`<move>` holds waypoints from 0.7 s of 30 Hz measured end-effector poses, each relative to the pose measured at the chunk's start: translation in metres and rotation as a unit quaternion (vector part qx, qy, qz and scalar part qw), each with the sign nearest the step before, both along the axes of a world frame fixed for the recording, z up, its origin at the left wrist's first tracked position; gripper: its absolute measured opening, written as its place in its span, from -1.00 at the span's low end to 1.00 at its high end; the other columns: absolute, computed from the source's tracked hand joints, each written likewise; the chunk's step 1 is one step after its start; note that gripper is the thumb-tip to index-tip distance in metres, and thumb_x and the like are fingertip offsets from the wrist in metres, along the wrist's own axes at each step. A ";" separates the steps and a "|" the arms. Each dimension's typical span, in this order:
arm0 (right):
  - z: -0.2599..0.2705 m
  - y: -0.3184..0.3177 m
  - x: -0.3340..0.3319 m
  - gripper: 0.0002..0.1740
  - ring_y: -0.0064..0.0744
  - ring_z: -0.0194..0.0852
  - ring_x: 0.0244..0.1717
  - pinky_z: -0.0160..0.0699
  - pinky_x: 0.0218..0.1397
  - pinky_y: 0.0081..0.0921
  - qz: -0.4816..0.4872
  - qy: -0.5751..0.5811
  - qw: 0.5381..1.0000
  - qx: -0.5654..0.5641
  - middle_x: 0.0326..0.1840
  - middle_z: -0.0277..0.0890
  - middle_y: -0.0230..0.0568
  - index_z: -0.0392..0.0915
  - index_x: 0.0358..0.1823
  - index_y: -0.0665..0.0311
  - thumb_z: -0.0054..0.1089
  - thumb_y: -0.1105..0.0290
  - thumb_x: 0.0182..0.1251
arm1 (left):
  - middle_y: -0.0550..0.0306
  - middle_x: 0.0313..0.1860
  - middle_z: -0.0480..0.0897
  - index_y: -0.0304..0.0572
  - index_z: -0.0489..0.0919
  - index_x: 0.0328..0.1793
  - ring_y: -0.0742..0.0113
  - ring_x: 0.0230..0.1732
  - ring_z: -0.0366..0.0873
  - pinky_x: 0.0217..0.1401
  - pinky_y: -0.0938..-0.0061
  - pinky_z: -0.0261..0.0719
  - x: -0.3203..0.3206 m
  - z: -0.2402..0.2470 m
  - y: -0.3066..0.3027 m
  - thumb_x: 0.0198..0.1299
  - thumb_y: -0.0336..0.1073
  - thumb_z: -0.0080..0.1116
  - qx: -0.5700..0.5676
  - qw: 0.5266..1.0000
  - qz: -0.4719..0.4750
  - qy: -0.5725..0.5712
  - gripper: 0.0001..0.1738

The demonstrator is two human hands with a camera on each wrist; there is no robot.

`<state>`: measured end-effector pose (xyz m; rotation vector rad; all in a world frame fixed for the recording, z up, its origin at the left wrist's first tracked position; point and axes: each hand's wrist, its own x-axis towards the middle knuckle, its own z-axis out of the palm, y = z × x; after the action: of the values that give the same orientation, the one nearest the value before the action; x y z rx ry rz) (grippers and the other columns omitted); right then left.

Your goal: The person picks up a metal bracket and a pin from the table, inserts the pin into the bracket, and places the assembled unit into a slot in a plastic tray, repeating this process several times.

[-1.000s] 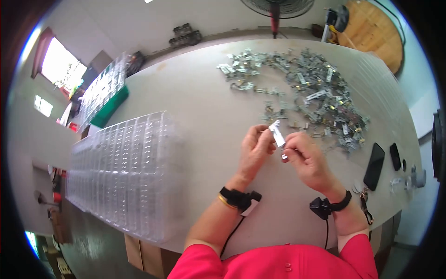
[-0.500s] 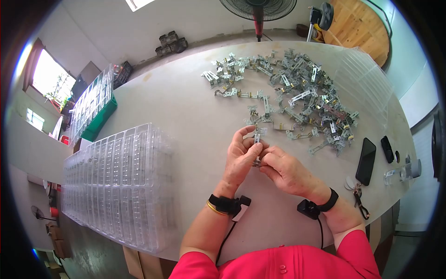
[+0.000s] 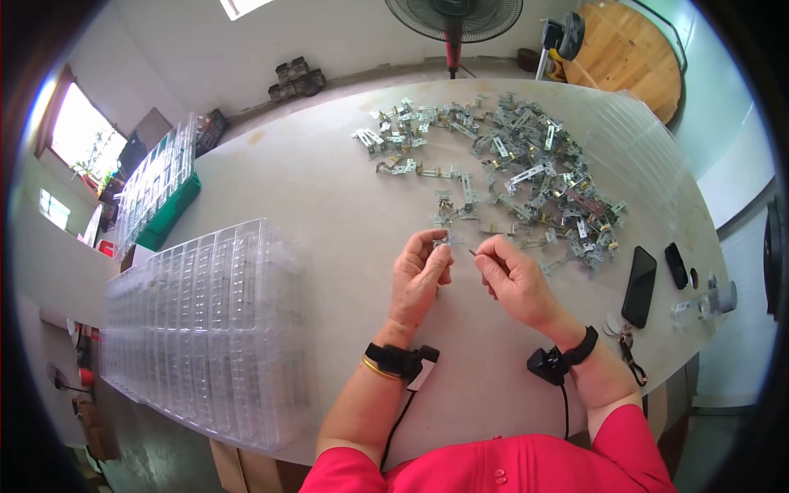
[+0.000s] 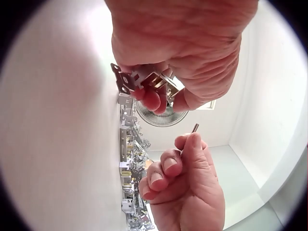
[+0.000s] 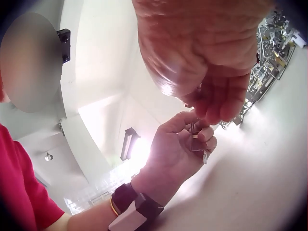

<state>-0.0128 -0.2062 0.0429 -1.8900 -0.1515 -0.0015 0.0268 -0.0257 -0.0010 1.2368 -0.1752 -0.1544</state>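
Observation:
The left hand (image 3: 417, 279) grips a small metal bracket (image 4: 127, 83) with brass-coloured parts; its perforated end sticks out past the fingers in the left wrist view. To its right, the right hand (image 3: 518, 283) pinches a thin metal pin (image 4: 195, 128) between thumb and forefinger, the tip pointing up. A small gap separates the two hands in the head view. Beyond them lies a large heap of similar metal brackets (image 3: 526, 177). In the right wrist view the fingers of the right hand (image 5: 207, 62) hide most of the pin.
Stacked clear compartment trays (image 3: 197, 329) stand on the left of the table (image 3: 329, 164), with a green-based tray (image 3: 168, 215) behind. A clear tray (image 3: 637, 148) lies back right. At right are a phone (image 3: 639, 286), keys (image 3: 629, 349) and a clear container (image 3: 708, 304). A fan (image 3: 454, 16) stands beyond.
The hands, together at the bracket half a second ago, have moved apart. The right hand has shifted right, and a pin now shows in its fingers. The left hand still grips the bracket.

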 end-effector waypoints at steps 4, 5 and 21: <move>0.003 0.004 0.005 -0.91 -0.68 0.31 -0.46 0.35 -0.40 -0.60 -0.016 0.000 0.999 0.030 -0.48 0.43 -0.44 0.48 -0.10 0.26 0.10 0.39 0.57 | 0.25 -0.33 0.58 -0.34 0.55 0.15 0.56 -0.42 0.47 -0.36 0.66 0.42 0.003 -0.002 0.004 0.46 -0.29 0.09 -0.018 1.000 0.002 0.016 -0.72; 0.006 0.004 0.005 -0.91 -0.73 0.24 -0.45 0.28 -0.41 -0.63 -0.018 0.007 0.999 0.028 -0.47 0.40 -0.50 0.48 -0.09 0.26 0.10 0.40 0.57 | 0.24 -0.34 0.58 -0.33 0.56 0.14 0.54 -0.46 0.47 -0.40 0.64 0.40 0.005 -0.004 0.007 0.46 -0.28 0.07 -0.039 0.998 -0.016 0.048 -0.71; -0.004 0.029 0.002 -0.87 -0.84 0.06 -0.49 0.07 -0.50 -0.67 -0.045 0.047 0.992 0.109 -0.51 0.31 -0.64 0.51 -0.21 0.28 0.13 0.39 0.55 | 0.27 -0.43 0.56 -0.27 0.60 0.08 0.55 -0.60 0.39 -0.59 0.68 0.25 0.009 -0.006 0.012 0.43 -0.20 0.19 -0.119 0.980 -0.070 0.145 -0.71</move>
<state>-0.0106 -0.1773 0.0388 -1.6729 -0.0003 0.0092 0.0354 -0.0142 -0.0067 0.9504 -0.0256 -0.4221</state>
